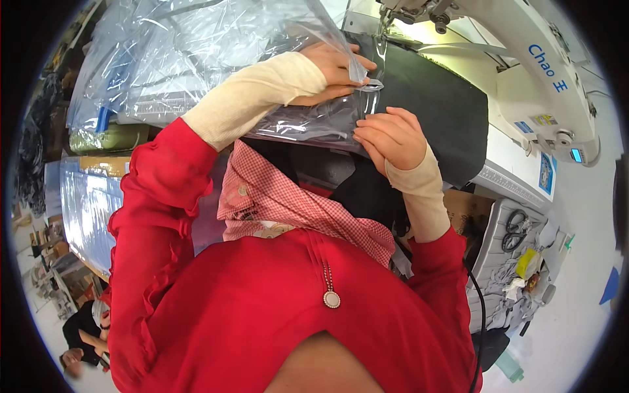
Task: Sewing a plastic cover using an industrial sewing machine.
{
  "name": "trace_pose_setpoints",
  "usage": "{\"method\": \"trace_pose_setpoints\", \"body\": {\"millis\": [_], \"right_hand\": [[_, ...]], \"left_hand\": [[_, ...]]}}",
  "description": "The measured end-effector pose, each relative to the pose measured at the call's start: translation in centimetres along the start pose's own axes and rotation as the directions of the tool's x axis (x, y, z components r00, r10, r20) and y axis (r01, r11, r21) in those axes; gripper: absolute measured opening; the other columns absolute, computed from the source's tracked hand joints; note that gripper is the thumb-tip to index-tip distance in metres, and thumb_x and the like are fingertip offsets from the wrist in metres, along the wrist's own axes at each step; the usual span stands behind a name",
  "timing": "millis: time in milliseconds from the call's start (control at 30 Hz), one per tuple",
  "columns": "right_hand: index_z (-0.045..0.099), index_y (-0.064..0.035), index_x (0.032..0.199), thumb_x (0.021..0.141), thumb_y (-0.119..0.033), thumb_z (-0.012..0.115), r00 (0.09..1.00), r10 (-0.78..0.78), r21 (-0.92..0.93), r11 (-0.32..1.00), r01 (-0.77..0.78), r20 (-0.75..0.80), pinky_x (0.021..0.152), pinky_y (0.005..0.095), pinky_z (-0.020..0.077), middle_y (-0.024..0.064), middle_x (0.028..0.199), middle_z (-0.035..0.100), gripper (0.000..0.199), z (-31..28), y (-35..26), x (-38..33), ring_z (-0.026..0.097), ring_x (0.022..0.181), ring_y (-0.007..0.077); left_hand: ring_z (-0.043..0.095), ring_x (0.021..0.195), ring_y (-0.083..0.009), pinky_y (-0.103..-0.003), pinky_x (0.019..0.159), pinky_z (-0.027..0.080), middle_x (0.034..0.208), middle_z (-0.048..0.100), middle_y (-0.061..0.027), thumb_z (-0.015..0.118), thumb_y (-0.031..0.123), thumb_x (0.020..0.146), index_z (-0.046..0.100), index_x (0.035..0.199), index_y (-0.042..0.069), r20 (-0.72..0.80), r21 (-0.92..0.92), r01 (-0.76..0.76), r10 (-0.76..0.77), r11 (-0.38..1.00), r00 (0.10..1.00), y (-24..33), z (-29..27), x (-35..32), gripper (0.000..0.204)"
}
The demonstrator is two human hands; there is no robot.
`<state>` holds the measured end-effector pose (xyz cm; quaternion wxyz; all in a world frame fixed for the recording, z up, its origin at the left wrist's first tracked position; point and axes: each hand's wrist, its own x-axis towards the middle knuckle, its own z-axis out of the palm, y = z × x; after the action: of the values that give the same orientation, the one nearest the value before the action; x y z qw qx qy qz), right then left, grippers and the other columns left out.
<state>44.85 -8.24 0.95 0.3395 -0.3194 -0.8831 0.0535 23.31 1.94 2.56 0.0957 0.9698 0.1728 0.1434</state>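
Left hand point(334, 69) flat-ish, fingers close together on the clear plastic sheet point(190, 39), a loose flap of it at the fingertips; can't tell if it pinches. Right hand point(396, 141) half curled, fingertips at the sheet's folded near-right edge beside the dark panel point(436, 108); thumb mostly hidden, grip can't be told. Sheet spreads from the upper left to the panel, just in front of the needle area point(385, 25) of the sewing machine point(544, 65). Risks, judged: slick film could slide off line against the panel if either hand eases; the raised flap or a wrinkle could get caught under the foot; left fingertips sit near the needle, so a quick feed could pull them close. Edges: sheet's near edge faces the lap, panel's lower corner reaches the table front near the tray point(488, 262). Room: heaped film crowds the left, machine body limits the right; bare panel surface beside the right hand gives it most space.
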Motion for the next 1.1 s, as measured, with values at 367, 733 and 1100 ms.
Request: {"method": "trace_pose_setpoints", "body": {"millis": [367, 733, 1100], "right_hand": [[0.063, -0.0092, 0.088, 0.068, -0.004, 0.070, 0.998, -0.026, 0.067, 0.997, 0.031, -0.065, 0.082, 0.0371, 0.0451, 0.0024, 0.093, 0.064, 0.022, 0.1, 0.7, -0.4, 0.061, 0.087, 0.0195], [0.064, -0.0095, 0.091, 0.066, 0.002, 0.066, 0.995, 0.077, 0.035, 0.997, -0.074, -0.071, 0.067, 0.0323, 0.0438, 0.0056, 0.083, 0.061, 0.027, -0.8, 2.0, 0.3, 0.058, 0.075, 0.0237], [0.057, -0.0097, 0.111, 0.068, -0.002, 0.067, 0.929, 0.340, 0.068, 0.940, -0.333, -0.149, 0.086, 0.0359, 0.0425, 0.0114, 0.113, 0.052, 0.045, -0.6, 4.4, 2.2, 0.051, 0.102, 0.0299]], "left_hand": [[0.056, 0.086, -0.0345, -0.040, 0.073, 0.046, 0.096, 0.057, -0.0151, 0.063, 0.017, 0.080, 0.051, 0.108, 0.005, -0.208, -0.050, 0.303, -0.306, 0.952, 0.929, 3.1, 0.9, 1.7, 0.033], [0.056, 0.091, -0.0297, -0.036, 0.080, 0.046, 0.101, 0.059, -0.0119, 0.063, 0.016, 0.078, 0.060, 0.103, 0.002, -0.185, 0.087, 0.299, -0.279, 0.950, 0.942, 5.2, 0.4, -1.7, 0.029], [0.056, 0.092, -0.0302, -0.036, 0.080, 0.046, 0.102, 0.059, -0.0114, 0.060, 0.015, 0.081, 0.061, 0.103, 0.004, -0.147, 0.059, 0.284, -0.273, 0.957, 0.951, 2.6, 0.1, -1.0, 0.025]]}}
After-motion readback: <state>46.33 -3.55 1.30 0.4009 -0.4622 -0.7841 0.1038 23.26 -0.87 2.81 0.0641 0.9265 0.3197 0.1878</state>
